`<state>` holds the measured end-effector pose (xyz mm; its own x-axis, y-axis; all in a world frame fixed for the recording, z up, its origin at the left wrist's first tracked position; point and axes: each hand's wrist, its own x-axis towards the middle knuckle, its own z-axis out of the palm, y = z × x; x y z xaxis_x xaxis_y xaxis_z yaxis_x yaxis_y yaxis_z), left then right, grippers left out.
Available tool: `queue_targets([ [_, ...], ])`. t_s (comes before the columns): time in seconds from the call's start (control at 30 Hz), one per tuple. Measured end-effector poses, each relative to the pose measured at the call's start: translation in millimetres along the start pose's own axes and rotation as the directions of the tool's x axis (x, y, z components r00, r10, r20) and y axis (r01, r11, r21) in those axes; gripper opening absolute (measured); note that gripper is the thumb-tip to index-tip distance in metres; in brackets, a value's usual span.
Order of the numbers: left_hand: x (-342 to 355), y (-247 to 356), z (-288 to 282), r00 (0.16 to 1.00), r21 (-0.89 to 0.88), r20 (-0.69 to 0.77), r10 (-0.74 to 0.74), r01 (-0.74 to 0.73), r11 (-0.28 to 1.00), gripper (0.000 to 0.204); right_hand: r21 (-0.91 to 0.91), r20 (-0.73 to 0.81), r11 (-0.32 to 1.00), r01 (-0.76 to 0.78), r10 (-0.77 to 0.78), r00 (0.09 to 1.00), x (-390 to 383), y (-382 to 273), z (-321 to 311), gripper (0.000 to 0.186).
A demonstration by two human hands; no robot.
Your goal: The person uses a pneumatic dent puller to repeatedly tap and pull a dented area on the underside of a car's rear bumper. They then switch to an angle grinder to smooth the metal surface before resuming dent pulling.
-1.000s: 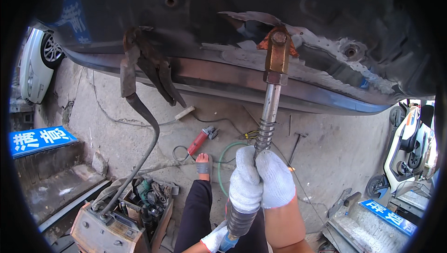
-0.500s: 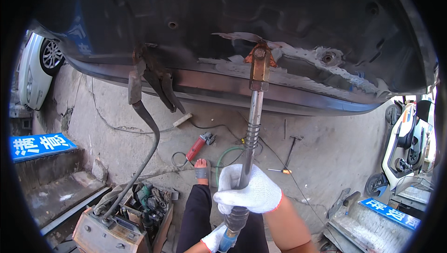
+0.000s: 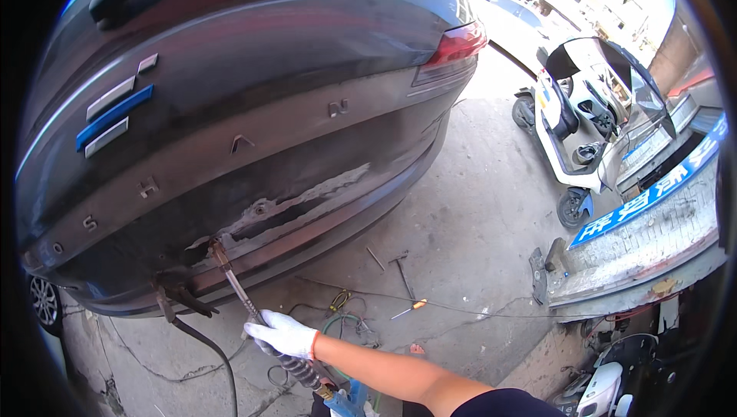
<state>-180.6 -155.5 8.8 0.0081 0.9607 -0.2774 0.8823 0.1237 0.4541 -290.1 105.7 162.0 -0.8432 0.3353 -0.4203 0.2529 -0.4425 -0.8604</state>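
White-gloved right hand (image 3: 282, 334) grips puller rod (image 3: 244, 298) on dented car rear (image 3: 253, 148).

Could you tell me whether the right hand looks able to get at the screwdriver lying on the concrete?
Probably not right away: the right hand is closed around the puller rod, and the screwdriver lies apart on open ground.

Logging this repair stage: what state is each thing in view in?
Car panel: dented, paint stripped along the lower edge.
Puller rod: tip against the bare metal, gripped.
Right hand: gloved, closed round the rod.
Clamp: hanging on the panel's lower edge.
Scooter: parked upright.
Left hand: not in view.
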Motion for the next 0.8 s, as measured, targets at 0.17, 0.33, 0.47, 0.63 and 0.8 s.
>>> queue_targets([
  [0.17,74,37,-42,0.746,-0.857,0.453,-0.488,0.516,-0.006,0.068,0.411,0.032,0.905,-0.110,0.106,0.994,-3,9,-27,0.054],
  [0.33,106,55,-96,0.766,-0.869,0.346,-0.542,0.479,0.122,0.065,0.709,0.477,0.624,-0.328,-0.083,0.875,-7,7,-25,0.057],
  [0.47,122,76,-112,0.772,-0.863,0.299,-0.561,0.470,0.187,0.063,-0.346,-0.461,0.937,0.057,-0.223,0.859,11,12,4,0.065],
  [0.63,125,97,-123,0.759,-0.851,0.271,-0.592,0.476,0.220,0.060,0.022,-0.146,1.000,-0.001,0.004,0.989,2,-1,-11,0.055],
  [0.8,129,116,-124,0.748,-0.861,0.260,-0.611,0.466,0.204,0.058,0.507,0.373,0.826,-0.248,0.049,0.927,-15,-3,-51,0.046],
])
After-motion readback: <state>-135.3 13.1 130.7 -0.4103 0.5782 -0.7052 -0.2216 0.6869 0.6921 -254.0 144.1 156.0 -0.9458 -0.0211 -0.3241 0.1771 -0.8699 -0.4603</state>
